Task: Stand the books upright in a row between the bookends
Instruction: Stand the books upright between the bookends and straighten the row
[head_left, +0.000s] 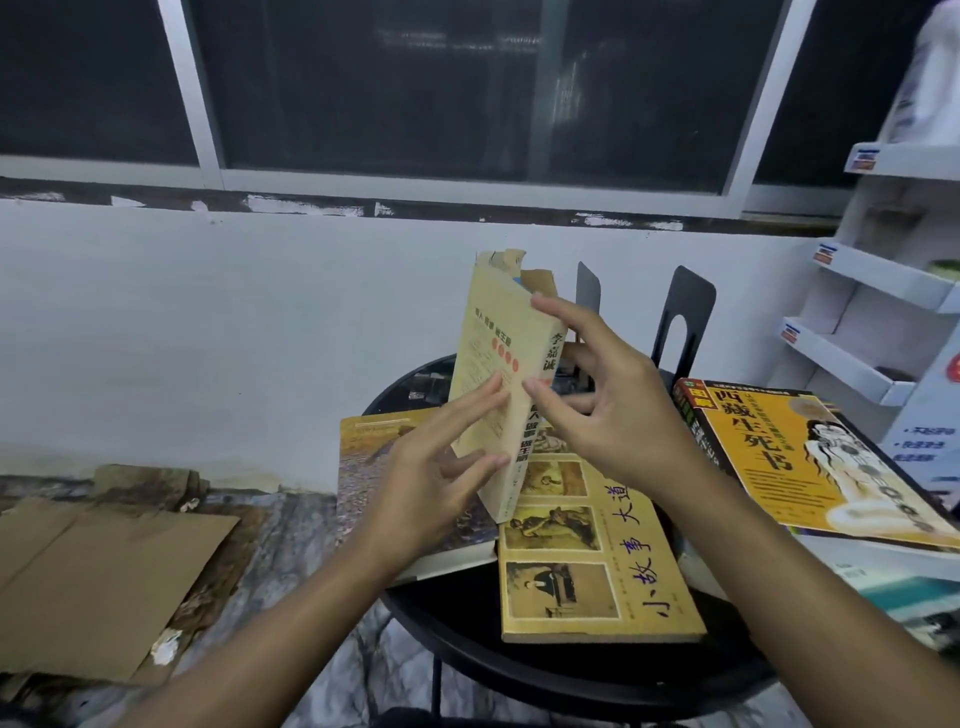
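A cream paperback book with a torn top is held nearly upright above the round black table. My left hand presses its cover from the left with fingers spread. My right hand grips its spine side from the right. Two black metal bookends stand behind, at the table's far side; one of them is partly hidden by the book and my right hand. A yellow book with pictures lies flat below. An orange-covered book lies flat on the right. Another book lies under my left hand.
A white display shelf stands at the right against the wall. Flattened cardboard lies on the marbled floor at the left. A white wall and dark window are behind the table. More books sit at the lower right.
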